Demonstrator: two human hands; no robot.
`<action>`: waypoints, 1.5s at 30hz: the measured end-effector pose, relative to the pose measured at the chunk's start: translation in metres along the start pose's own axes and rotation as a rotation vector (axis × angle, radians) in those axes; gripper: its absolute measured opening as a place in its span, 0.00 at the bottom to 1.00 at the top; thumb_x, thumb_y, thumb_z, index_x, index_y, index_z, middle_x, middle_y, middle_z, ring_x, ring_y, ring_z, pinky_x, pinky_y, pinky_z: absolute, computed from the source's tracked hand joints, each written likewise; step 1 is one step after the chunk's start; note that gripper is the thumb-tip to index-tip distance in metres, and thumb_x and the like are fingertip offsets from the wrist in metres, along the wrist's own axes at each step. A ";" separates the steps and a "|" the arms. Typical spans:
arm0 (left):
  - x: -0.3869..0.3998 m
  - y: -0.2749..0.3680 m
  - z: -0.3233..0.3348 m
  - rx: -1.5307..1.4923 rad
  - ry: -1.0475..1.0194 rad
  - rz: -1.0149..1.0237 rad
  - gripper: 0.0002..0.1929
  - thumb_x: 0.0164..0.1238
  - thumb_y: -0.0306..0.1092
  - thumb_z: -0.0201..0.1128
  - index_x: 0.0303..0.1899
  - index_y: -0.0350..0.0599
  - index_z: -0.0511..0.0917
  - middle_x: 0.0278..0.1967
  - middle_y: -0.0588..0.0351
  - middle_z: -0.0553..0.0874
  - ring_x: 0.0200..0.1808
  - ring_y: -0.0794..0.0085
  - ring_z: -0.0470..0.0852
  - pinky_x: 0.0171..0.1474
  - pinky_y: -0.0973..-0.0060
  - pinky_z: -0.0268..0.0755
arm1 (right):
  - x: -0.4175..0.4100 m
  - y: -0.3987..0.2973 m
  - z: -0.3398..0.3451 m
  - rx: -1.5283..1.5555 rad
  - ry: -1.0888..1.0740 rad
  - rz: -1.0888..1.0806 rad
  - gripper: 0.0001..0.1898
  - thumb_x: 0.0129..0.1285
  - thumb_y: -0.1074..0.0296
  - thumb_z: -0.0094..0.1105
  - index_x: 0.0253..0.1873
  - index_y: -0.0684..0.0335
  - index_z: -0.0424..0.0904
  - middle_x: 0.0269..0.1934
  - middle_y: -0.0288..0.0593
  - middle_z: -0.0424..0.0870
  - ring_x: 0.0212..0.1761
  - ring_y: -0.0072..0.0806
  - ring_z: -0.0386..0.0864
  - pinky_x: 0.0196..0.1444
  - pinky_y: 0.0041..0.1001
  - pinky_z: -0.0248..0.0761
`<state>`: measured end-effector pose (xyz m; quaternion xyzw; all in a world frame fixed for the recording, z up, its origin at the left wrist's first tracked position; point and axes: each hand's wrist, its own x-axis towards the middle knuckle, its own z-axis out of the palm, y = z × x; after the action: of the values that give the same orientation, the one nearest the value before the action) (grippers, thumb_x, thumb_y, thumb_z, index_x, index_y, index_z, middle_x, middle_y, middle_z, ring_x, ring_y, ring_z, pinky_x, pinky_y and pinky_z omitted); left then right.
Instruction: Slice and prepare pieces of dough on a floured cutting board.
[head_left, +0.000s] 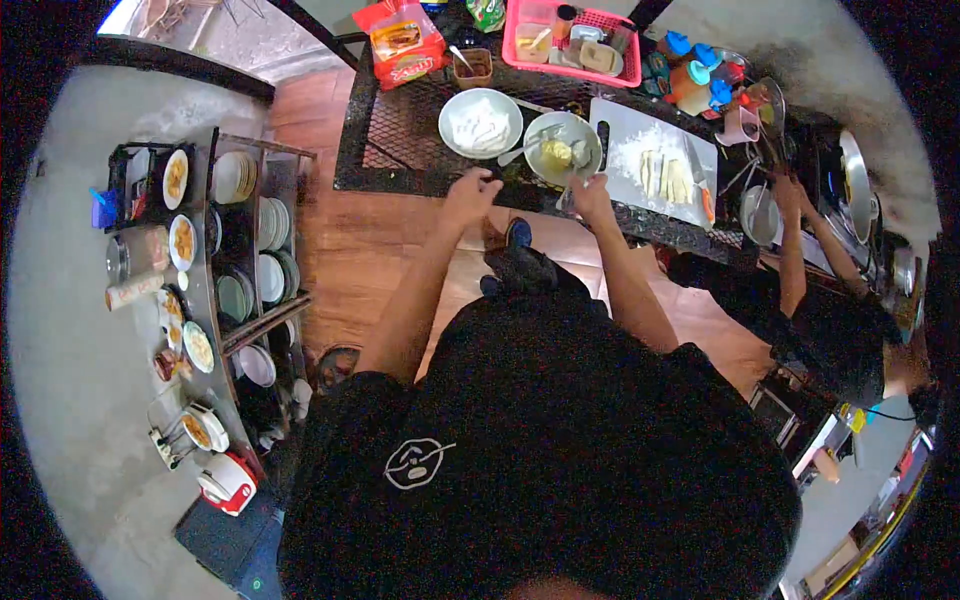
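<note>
My left hand (471, 196) is at the table's near edge, below a white bowl (480, 124) of white powder. Its fingers are bent and apart, with nothing visible in them. My right hand (592, 198) is at the near rim of a second white bowl (535, 161); whether it grips the rim or something small is unclear. That bowl holds a yellow lump (556, 154) and greyish-white matter, and a spoon (513, 155) leans out over its left rim. To the right, pale dough strips (666, 180) and a knife with an orange handle (706, 202) lie on a floured white cutting board (626, 142).
A pink basket (630, 73) of containers, a red packet (409, 45) and a brown tub with a spoon (472, 69) stand behind. Squeeze bottles (690, 82) are at the far right. A co-worker's arms (791, 240) reach over pans there. A rack of plates (277, 225) stands left.
</note>
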<state>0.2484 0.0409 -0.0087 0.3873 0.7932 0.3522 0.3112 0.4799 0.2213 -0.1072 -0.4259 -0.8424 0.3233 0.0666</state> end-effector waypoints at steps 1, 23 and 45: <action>-0.003 -0.003 0.013 0.031 0.007 -0.063 0.22 0.65 0.45 0.65 0.51 0.36 0.77 0.37 0.40 0.86 0.42 0.50 0.85 0.45 0.60 0.77 | -0.012 -0.068 -0.036 0.320 0.026 0.393 0.33 0.59 0.57 0.63 0.57 0.75 0.56 0.43 0.63 0.80 0.41 0.47 0.85 0.20 0.35 0.75; 0.057 0.029 0.030 0.219 -0.429 0.202 0.16 0.73 0.38 0.51 0.41 0.31 0.76 0.36 0.32 0.83 0.41 0.41 0.82 0.45 0.50 0.74 | -0.103 -0.101 -0.057 0.206 0.446 0.424 0.13 0.68 0.60 0.52 0.43 0.63 0.80 0.39 0.59 0.84 0.45 0.57 0.81 0.46 0.45 0.74; 0.090 0.022 0.046 0.168 -0.654 0.378 0.17 0.69 0.42 0.55 0.32 0.34 0.79 0.24 0.42 0.83 0.29 0.51 0.83 0.35 0.56 0.71 | -0.119 -0.157 -0.004 -0.023 0.575 0.551 0.13 0.69 0.73 0.37 0.50 0.69 0.71 0.43 0.65 0.79 0.44 0.61 0.78 0.46 0.48 0.72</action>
<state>0.2469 0.1408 -0.0369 0.6428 0.5925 0.1951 0.4446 0.4500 0.0652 0.0097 -0.7096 -0.6474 0.1871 0.2055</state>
